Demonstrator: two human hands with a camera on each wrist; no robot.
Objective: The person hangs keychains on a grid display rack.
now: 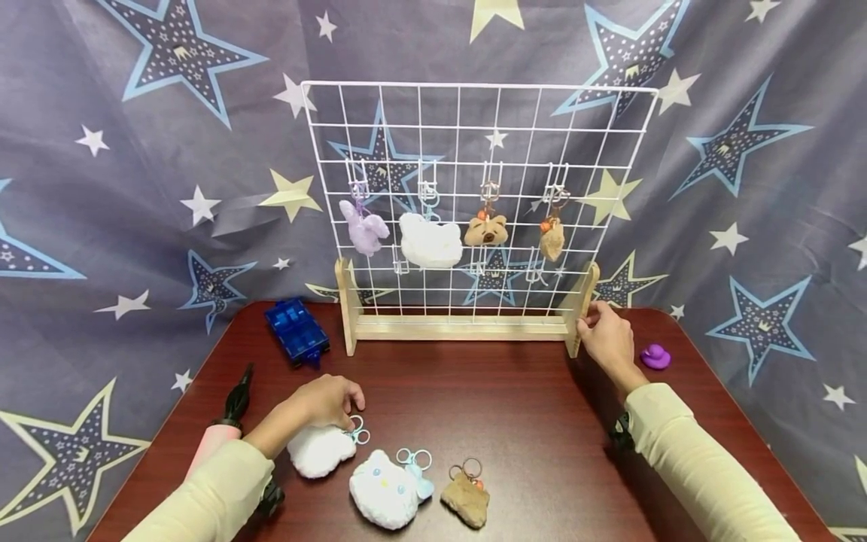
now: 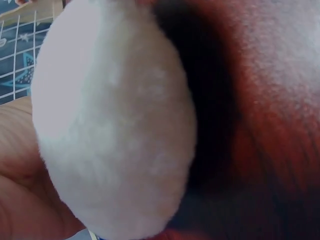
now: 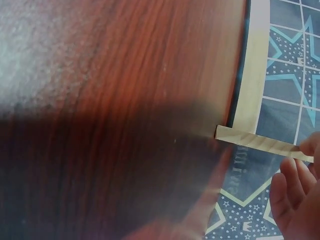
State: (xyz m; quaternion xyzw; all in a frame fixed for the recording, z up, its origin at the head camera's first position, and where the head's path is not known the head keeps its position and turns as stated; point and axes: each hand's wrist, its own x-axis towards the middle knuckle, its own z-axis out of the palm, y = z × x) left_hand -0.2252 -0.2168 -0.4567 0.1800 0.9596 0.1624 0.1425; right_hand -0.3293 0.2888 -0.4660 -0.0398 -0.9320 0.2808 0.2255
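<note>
My left hand [image 1: 328, 400] is at the left front, its fingers curled down and pinching a white plush keychain [image 1: 321, 453] near its pale blue clasp and ring. The plush fills much of the left wrist view [image 2: 117, 120], with a dark shadow beside it. With thumb and fingers, my right hand [image 1: 607, 335] grips the right wooden upright [image 1: 580, 310] of a white wire grid rack [image 1: 458, 126]. The right wrist view shows that upright [image 3: 265, 141] edge-on between thumb and fingers. Hooks on the grid carry a lilac plush [image 1: 366, 229], a white plush [image 1: 431, 242], a brown bear plush [image 1: 486, 231] and a tan plush [image 1: 552, 241].
A white cat-face plush keychain [image 1: 384, 491] and a brown plush keychain [image 1: 466, 500] lie at the table's front. Back left is a blue translucent case [image 1: 296, 331]; a pink and black object [image 1: 218, 436] lies by the left forearm. A purple rubber duck [image 1: 655, 357] sits far right.
</note>
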